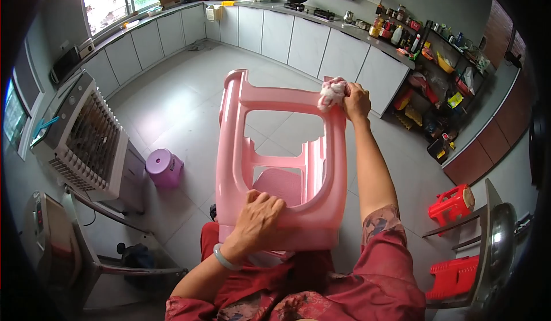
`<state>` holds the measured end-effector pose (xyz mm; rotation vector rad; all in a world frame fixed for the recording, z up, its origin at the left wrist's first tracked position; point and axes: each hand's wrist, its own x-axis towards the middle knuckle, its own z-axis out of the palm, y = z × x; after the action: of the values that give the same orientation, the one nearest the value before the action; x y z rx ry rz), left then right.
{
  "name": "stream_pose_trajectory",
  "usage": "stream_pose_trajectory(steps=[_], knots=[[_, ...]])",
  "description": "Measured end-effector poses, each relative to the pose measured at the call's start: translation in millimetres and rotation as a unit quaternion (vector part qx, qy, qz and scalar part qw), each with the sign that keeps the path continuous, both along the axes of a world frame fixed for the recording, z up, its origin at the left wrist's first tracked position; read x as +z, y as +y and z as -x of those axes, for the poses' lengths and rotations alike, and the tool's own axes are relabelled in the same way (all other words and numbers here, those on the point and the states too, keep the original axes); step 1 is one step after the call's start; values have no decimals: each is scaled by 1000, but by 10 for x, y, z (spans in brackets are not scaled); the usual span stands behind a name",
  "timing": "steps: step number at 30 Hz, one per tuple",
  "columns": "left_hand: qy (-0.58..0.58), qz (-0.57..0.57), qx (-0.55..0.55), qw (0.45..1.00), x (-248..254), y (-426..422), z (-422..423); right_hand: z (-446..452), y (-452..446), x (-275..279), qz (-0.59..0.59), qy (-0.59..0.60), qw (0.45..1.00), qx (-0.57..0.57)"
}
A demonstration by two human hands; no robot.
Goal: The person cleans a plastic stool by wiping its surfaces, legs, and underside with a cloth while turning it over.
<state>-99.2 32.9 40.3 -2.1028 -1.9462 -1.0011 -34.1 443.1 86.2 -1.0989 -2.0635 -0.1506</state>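
Note:
A large pink plastic stool is tipped over in front of my body, its legs and open side frame facing up at me. My left hand grips the near edge of its frame, fingers curled over the rim of the opening. At the far right corner, my right hand is closed on a pink and white cloth, which presses against the stool's leg. Through the opening, the stool's seat panel shows lower down.
A purple stool stands on the tiled floor at left, beside an air cooler. Red plastic stools are at right near a dark chair. White cabinets line the back, and a cluttered shelf stands at the right.

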Motion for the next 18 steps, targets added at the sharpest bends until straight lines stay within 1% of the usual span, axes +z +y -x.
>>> stream_pose_trajectory(steps=[2, 5, 8, 9, 10, 12, 13, 16, 17, 18], knots=[[1, -1, 7, 1000, 13, 18, 16, 82, 56, -62, -51, 13, 996, 65], [-9, 2, 10, 1000, 49, 35, 29, 108, 97, -131, -25, -11, 988, 149], [-21, -5, 12, 1000, 42, 34, 32, -89, 74, -24, 43, -116, 970, 207], [-24, -10, 12, 1000, 37, 34, 25, -187, -138, 61, 42, -119, 965, 229], [-27, -11, 11, 1000, 38, 32, 20, -266, -86, -28, 16, -129, 960, 246], [-38, -13, 9, 999, 33, 24, 7, -398, -417, 35, 37, -126, 959, 250], [-34, -18, 10, 999, 22, 19, 3, -414, -529, 56, 25, -138, 960, 242], [-21, -22, 13, 999, -22, 3, 1, -379, -688, 260, 83, -110, 942, 306], [-18, -21, 15, 1000, -37, 5, 3, -323, -707, 318, 91, -58, 939, 327], [-14, -21, 17, 1000, -51, 9, 4, -257, -687, 362, 62, -14, 938, 341]])
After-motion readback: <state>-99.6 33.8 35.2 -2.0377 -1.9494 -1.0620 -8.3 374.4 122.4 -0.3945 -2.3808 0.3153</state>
